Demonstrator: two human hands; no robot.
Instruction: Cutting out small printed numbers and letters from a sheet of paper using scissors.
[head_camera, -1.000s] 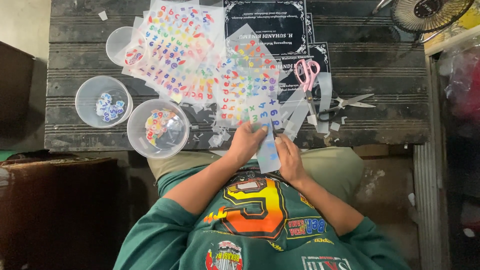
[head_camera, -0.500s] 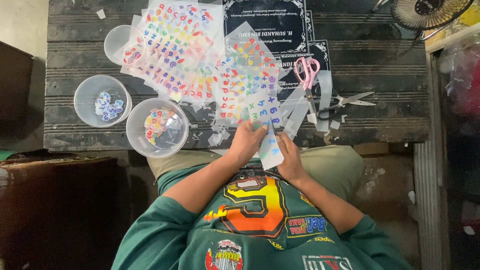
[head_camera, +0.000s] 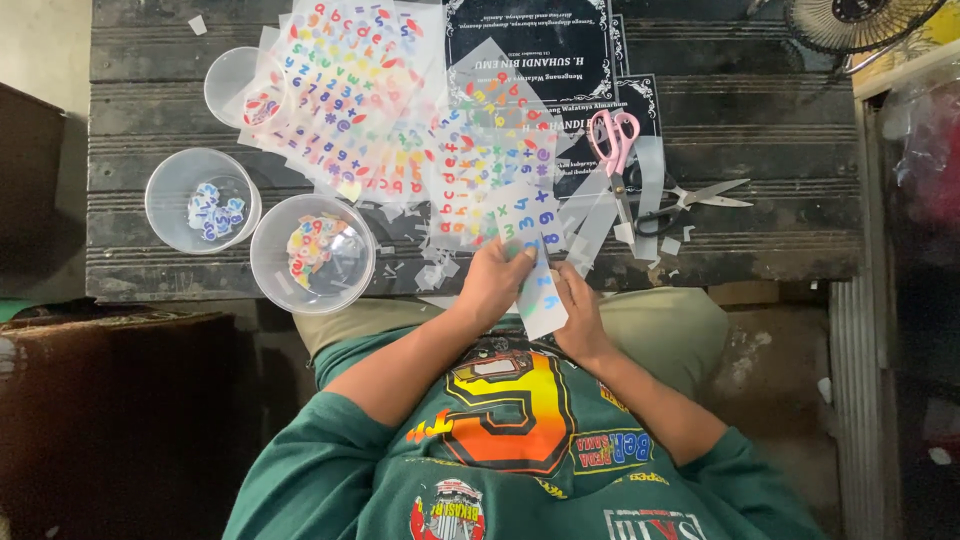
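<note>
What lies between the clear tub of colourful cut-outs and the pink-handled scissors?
Head view: overlapping sticker sheets of coloured letters and numbers, between tub and scissors.

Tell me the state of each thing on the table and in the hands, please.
Sticker strip: held by left hand and right hand.
Pink scissors: shut, lying flat.
Grey scissors: open.
Near tub: lidless, holds coloured pieces.
Left tub: lidless, holds bluish pieces.

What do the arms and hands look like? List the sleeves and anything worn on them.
The left hand and right hand are bare: no gloves, and no ring or watch shows. The forearms are uncovered. Plain green short sleeves end near the elbows.
</note>
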